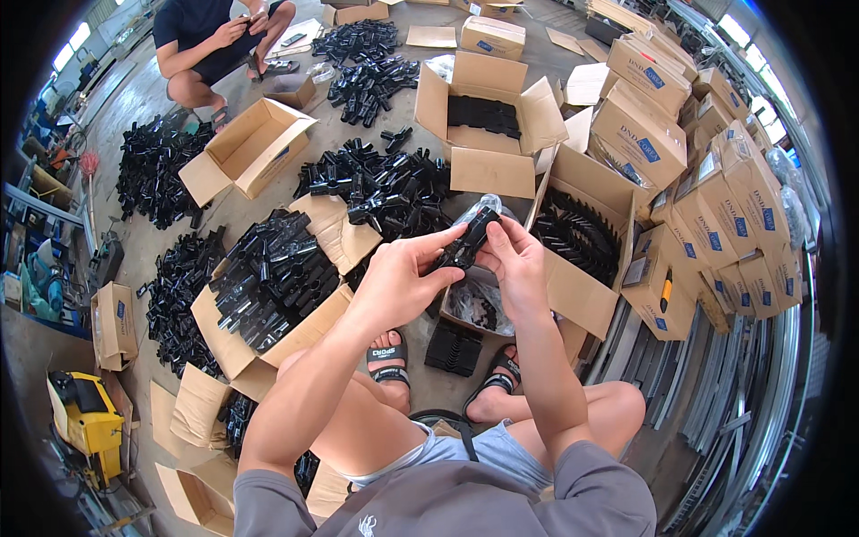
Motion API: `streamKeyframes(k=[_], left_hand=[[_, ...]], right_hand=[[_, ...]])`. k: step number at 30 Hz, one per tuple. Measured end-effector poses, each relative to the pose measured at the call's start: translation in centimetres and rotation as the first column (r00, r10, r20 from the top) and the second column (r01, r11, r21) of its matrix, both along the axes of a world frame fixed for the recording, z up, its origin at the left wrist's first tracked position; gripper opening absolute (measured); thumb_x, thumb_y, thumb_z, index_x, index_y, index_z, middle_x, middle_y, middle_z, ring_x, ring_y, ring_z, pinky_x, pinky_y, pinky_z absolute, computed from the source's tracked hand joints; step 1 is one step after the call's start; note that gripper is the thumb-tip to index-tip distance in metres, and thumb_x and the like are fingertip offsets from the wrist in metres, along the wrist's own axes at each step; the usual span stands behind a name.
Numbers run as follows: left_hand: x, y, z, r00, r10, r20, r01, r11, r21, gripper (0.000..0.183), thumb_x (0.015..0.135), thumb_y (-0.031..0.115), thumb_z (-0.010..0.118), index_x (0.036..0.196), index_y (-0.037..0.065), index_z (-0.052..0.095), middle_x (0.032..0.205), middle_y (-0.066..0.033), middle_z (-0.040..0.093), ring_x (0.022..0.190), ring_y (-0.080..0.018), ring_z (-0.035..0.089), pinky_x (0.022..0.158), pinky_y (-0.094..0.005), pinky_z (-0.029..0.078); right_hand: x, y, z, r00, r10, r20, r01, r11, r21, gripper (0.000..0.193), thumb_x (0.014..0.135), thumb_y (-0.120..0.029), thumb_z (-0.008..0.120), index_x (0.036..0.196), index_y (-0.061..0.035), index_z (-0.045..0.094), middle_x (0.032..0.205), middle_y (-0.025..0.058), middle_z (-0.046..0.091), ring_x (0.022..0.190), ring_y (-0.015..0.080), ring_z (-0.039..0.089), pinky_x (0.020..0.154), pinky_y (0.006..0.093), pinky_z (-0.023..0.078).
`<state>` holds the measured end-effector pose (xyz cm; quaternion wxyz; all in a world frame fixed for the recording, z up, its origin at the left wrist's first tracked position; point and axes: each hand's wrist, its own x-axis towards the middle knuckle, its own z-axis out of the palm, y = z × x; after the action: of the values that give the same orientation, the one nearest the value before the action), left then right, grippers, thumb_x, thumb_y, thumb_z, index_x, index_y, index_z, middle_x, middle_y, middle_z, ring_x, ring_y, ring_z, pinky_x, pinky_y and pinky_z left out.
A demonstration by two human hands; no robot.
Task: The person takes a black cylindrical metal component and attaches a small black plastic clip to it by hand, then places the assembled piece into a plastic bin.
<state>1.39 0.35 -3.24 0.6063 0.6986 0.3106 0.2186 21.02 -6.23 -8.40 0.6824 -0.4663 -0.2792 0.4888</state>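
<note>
Both my hands are raised in front of me around a glossy black tube-like plastic part (480, 225). My left hand (404, 279) closes on its lower left end, thumb and fingers pinching it. On the other side my right hand (514, 259) grips the upper end, its thumb along the part. Just below my hands is a small carton (463, 324) with clear plastic and small black pieces in it. A stack of flat black pieces (453, 349) lies on the floor between my feet.
Heaps of black parts (376, 188) cover the floor ahead and left. Open cartons stand close by, one full of parts at left (335, 309) and one at right (617, 215). Stacked cartons (729, 210) and metal bars (716, 394) line the right. Another person (210, 45) crouches far left.
</note>
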Motion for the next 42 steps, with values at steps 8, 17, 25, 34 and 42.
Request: streamKeyframes(k=[8,17,25,34,42], left_hand=[[-1.3,1.7,0.5,0.961,0.191,0.201,-0.103,0.918,-0.383,0.066,0.099,0.008,0.072,0.159,0.007,0.044,0.117,-0.0084,0.077,0.098,-0.0095,0.071,0.089,-0.025,0.058],[-1.9,1.9,1.6,0.937,0.257,0.238,-0.131,0.888,-0.441,0.07,0.099,0.012,0.072,0.16,0.005,0.039,0.117,-0.0108,0.077,0.097,-0.0149,0.075,0.084,-0.0276,0.062],[-1.4,2.7,1.5,0.94,0.257,0.225,-0.143,0.893,-0.426,0.073,0.098,0.011,0.073,0.161,0.002,0.036,0.118,-0.0127,0.076,0.097,-0.0158,0.075,0.085,-0.028,0.06],[-1.2,3.2,1.4,0.955,0.252,0.16,-0.16,0.885,-0.438,0.067,0.099,0.008,0.072,0.16,0.011,0.044,0.115,-0.0053,0.076,0.094,-0.0048,0.068,0.083,-0.0214,0.054],[-1.5,2.6,1.4,0.94,0.255,0.226,-0.14,0.894,-0.426,0.071,0.099,0.007,0.071,0.161,0.003,0.036,0.119,-0.0145,0.075,0.102,-0.0196,0.075,0.09,-0.0311,0.062]], right_hand=[[5.1,1.8,-10.4,0.935,-0.029,0.354,0.14,0.946,-0.292,0.028,0.109,-0.026,0.057,0.11,-0.0014,0.069,0.096,0.0076,0.074,0.081,0.0134,0.07,0.071,0.0285,0.056],[6.1,-3.5,-29.9,0.414,0.586,0.696,0.409,0.564,-0.718,0.022,0.088,-0.011,0.067,0.105,-0.0119,0.081,0.112,0.0227,0.075,0.109,0.0419,0.072,0.098,0.0512,0.057],[5.6,-2.7,-33.5,0.367,0.583,0.724,0.409,0.598,-0.689,0.025,0.089,-0.008,0.063,0.107,-0.0115,0.079,0.114,0.0239,0.074,0.11,0.0453,0.07,0.097,0.0529,0.056],[4.7,-3.1,-29.9,0.452,0.433,0.78,0.47,0.628,-0.621,0.024,0.09,-0.012,0.064,0.111,-0.0047,0.07,0.106,0.0236,0.076,0.104,0.0423,0.073,0.091,0.0506,0.058],[0.9,0.1,-13.7,0.895,-0.168,0.413,0.275,0.937,-0.216,0.021,0.104,-0.013,0.06,0.12,0.0009,0.065,0.108,0.0171,0.077,0.098,0.0239,0.076,0.082,0.0359,0.061]])
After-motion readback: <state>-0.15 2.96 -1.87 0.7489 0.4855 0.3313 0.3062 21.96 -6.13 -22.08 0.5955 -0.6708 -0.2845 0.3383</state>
